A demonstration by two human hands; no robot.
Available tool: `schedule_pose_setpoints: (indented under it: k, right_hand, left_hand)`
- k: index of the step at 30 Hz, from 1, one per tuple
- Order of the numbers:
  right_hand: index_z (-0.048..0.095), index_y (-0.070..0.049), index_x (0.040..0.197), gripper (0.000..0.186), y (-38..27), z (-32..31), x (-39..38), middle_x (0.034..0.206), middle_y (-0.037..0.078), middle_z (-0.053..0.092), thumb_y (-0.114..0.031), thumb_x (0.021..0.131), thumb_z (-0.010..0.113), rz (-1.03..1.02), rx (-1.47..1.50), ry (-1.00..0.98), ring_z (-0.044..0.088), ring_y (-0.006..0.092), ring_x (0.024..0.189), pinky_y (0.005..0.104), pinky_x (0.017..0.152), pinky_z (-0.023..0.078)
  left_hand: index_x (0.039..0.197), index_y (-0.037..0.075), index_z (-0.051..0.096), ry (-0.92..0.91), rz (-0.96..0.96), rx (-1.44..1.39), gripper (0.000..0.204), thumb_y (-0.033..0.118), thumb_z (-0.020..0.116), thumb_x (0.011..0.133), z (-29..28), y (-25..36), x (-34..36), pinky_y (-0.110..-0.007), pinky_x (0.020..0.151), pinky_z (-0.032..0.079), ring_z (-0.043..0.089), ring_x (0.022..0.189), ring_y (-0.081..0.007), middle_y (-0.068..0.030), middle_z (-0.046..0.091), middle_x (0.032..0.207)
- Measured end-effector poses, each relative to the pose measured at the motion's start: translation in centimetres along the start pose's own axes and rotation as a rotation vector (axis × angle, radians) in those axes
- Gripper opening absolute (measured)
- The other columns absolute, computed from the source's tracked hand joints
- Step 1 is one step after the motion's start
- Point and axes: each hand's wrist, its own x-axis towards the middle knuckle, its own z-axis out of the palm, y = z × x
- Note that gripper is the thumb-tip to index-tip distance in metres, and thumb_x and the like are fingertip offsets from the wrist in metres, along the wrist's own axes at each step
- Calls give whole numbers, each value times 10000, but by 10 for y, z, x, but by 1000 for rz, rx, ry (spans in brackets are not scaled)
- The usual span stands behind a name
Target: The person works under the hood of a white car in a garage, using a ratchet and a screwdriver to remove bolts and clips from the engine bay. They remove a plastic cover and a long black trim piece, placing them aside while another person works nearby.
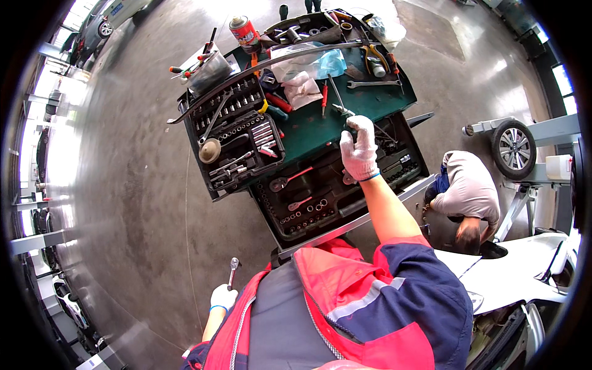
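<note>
Green surface (302, 132) atop a tool cart, littered with tools. Open drawer (322, 241) juts out on the surface's near side, ratchets and sockets inside. Co-worker (472, 182) crouches well to the surface's right. Black socket case (237, 146) lies open at the surface's left end. Red spray can (245, 35) stands at its far left. Right hand, gloved (359, 148), is over the surface's near right edge, fingers curled in beside a thin metal bar (336, 92); cannot tell whether it grips it. Left hand, gloved (223, 297), well off the surface's near left, closes around a ratchet (233, 271), head uppermost.
</note>
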Motion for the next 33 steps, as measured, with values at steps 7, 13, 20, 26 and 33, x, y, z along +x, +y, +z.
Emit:
schedule_pose_setpoints:
  k: [7,13,20,26,33]
  right_hand:
    - [445,3,1394,455,-55,-17,-6,1130,107,589,-14,943,507,1000,792,-62,594,117,760,242,667,494]
    - [619,-43,1067,262,-175,-16,-77,1006,170,594,-47,809,662,115,572,-431,604,371,948,436,846,520]
    - [602,-22,1129,312,-216,-4,-125,1079,180,617,-105,840,684,18,487,-485,606,376,1006,476,889,514]
    - [740,20,971,313,-147,-25,-253,999,278,715,-181,865,524,1313,-503,-281,690,441,1010,473,917,552]
    - [754,16,941,327,-128,1,-218,987,282,712,-186,863,509,912,-511,-803,702,438,964,504,857,564]
  left_hand:
    - [789,130,535,275,298,-973,214,80,738,835,-48,73,-10,-286,537,378,450,591,-82,40,489,660]
    - [949,83,580,-373,918,-1617,178,171,734,930,-119,209,-37,-288,546,379,460,608,-127,-8,510,726]
    - [1005,93,557,-247,849,-1320,62,98,609,971,-159,209,-38,-249,564,469,572,697,-111,-30,599,815]
    - [964,88,551,-294,758,-1343,106,72,650,932,-143,129,-5,-265,482,432,529,609,-131,-23,540,738]
    - [1004,87,603,14,313,-1264,161,115,721,897,-74,-3,49,-294,579,468,528,635,-115,7,573,790]
